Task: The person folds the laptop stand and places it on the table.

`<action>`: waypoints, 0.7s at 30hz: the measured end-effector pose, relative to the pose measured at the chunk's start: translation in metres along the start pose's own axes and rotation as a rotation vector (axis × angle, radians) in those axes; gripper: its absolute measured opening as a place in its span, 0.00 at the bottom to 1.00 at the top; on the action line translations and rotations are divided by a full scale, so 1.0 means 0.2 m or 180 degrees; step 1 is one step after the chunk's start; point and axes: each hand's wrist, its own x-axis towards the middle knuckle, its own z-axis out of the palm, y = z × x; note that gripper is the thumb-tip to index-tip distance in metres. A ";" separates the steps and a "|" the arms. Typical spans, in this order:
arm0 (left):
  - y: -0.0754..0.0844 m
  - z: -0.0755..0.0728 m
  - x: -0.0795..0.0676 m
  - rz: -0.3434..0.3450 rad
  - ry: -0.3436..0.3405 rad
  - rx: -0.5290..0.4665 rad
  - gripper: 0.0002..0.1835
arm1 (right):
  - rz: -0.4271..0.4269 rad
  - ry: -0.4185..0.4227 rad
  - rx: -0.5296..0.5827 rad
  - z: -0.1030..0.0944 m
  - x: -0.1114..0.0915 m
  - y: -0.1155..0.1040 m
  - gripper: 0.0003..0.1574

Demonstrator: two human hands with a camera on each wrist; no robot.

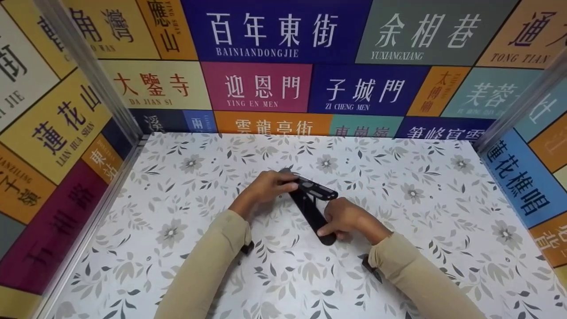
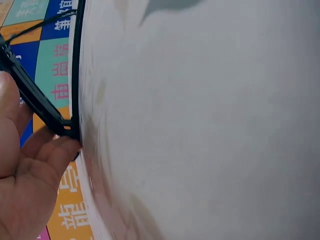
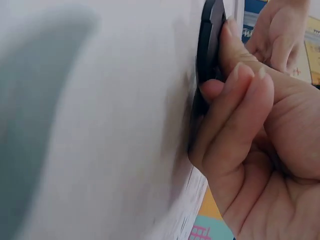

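A black folding stand [image 1: 304,207] with two long flat bars joined at one end lies on the patterned table, its bars spread in a V. Grey pads show along the upper bar [image 1: 325,191]. My left hand [image 1: 268,186] grips the joined end, thumb on top. A thin strut [image 2: 42,22] links the bars in the left wrist view. At the near end, my right hand [image 1: 350,219] pinches the lower bar [image 3: 209,45] between thumb and fingers. Its knuckles are close beside the upper bar's free end.
The table [image 1: 186,266] is covered with a white leaf-and-flower print. Panels of coloured place-name signs [image 1: 266,86] rise behind it and at both sides. Metal corner posts [image 1: 95,66] stand at the back. Dark straps [image 1: 372,268] show under both sleeve cuffs.
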 end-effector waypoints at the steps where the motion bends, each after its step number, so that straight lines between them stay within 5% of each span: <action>1: 0.00 0.00 0.00 0.0002 -0.0049 -0.0044 0.25 | -0.0012 0.0025 0.0001 0.01 0.00 -0.01 0.29; 6: -0.02 -0.01 0.03 0.0027 -0.0290 -0.0085 0.26 | 0.0007 0.0157 0.0083 0.05 -0.03 -0.05 0.28; 13: -0.01 0.00 0.07 0.0040 -0.0496 -0.0124 0.27 | 0.0172 0.0127 0.0695 0.08 -0.06 -0.09 0.26; 21: 0.03 0.02 0.10 -0.0118 -0.0374 -0.0193 0.26 | -0.0033 0.0307 -0.0055 0.10 -0.07 -0.14 0.28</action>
